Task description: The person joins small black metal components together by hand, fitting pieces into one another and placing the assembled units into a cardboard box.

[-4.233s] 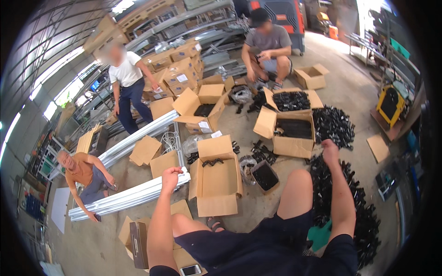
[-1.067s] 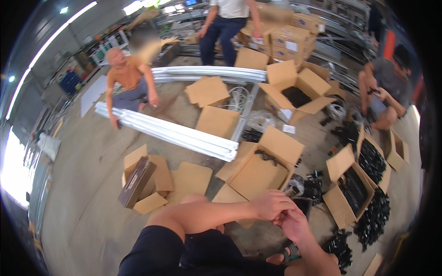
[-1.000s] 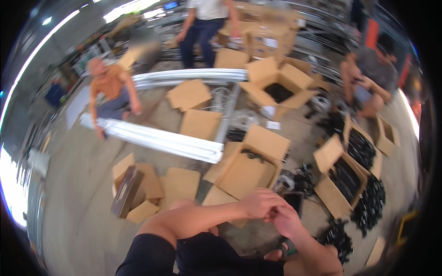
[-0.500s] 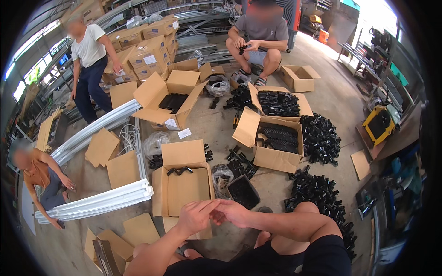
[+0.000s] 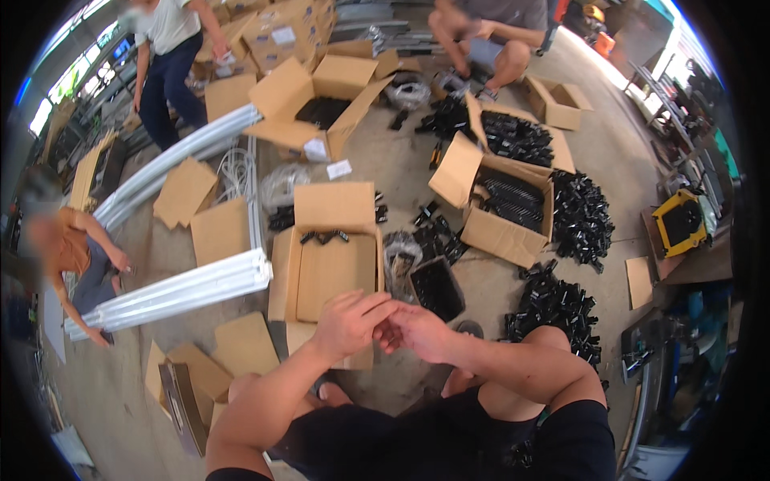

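Observation:
My left hand [image 5: 350, 325] and my right hand [image 5: 419, 332] meet in front of me, fingers bent and pressed together. Whatever lies between them is hidden by the fingers. Just beyond and below them stands an open cardboard box [image 5: 335, 276], with a few small black parts [image 5: 324, 237] at its far inner edge. To its right are a dark square tub [image 5: 451, 313] and a clear plastic bag [image 5: 401, 255]. A heap of black parts [image 5: 553, 309] lies on the floor by my right knee.
Bundled white metal profiles [image 5: 180, 297] lie at left beside a crouching person [image 5: 80, 248]. Another person [image 5: 170, 72] stands far left; a third [image 5: 493, 44] squats at the back. More cartons [image 5: 501, 236] hold black parts, with another heap [image 5: 581, 216] alongside. Flattened cardboard [image 5: 245, 345] lies near left.
My view has tipped downward, so the scene sits higher in the picture. My hands stay together. The squatting person at the back has lowered one arm toward the floor.

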Demonstrator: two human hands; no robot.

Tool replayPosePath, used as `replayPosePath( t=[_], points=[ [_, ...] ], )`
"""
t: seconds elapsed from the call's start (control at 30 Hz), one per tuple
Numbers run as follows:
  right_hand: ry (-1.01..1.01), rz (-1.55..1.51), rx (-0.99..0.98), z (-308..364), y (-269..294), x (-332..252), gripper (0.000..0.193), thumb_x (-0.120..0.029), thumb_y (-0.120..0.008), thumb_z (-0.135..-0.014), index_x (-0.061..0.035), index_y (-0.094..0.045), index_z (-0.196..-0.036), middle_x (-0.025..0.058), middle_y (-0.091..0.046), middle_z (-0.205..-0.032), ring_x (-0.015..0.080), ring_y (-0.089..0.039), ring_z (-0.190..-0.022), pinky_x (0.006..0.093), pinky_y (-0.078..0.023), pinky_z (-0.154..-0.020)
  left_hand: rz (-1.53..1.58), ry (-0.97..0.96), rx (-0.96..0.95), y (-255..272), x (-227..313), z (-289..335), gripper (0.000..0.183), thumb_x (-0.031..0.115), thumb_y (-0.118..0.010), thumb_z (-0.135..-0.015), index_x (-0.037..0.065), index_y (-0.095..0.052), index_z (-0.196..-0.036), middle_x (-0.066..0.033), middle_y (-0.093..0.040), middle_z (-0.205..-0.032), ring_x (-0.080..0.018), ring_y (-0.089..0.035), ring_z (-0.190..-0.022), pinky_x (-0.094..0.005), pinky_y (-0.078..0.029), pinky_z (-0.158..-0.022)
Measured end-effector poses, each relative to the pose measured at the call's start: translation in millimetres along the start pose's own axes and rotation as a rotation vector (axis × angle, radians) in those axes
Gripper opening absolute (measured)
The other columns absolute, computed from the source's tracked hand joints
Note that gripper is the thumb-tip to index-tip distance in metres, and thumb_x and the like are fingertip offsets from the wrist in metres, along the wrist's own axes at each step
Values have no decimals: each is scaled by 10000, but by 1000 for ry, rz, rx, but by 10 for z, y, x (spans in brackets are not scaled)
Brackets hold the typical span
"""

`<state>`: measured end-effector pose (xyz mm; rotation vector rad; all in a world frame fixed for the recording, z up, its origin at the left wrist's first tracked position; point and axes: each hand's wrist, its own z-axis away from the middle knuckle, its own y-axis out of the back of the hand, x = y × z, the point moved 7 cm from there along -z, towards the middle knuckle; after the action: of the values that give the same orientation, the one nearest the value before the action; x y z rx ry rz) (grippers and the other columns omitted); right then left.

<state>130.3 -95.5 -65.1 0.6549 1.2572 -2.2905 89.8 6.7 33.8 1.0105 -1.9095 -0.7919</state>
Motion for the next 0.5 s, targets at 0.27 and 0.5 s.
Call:
replayPosePath(
  t=[0.27, 0.5],
  points=[
    [-16, -110, -151, 61, -160, -22, 273, -326, -429, -1084, -95, -573, -1083, 49, -645, -979, 166, -632, -862, 328, -533, -781, -17, -13, 116, 122, -8, -23, 282, 106, -678, -716, 129, -701, -996, -18, -713, -1027, -242, -681, -752, -410, -570, -828],
    [51, 685, -214, 112, -316, -50, 549, -473, -409, -1071, -14, -550, -1337, 102, -666, -1083, 235, -647, -980, 368, -515, -874, 120, 425, 40, 55, -820, 97, 166, 79, -601, -854, 70, -691, -994, -128, -722, -976, -352, -691, -827, -418, -559, -779]
  ],
)
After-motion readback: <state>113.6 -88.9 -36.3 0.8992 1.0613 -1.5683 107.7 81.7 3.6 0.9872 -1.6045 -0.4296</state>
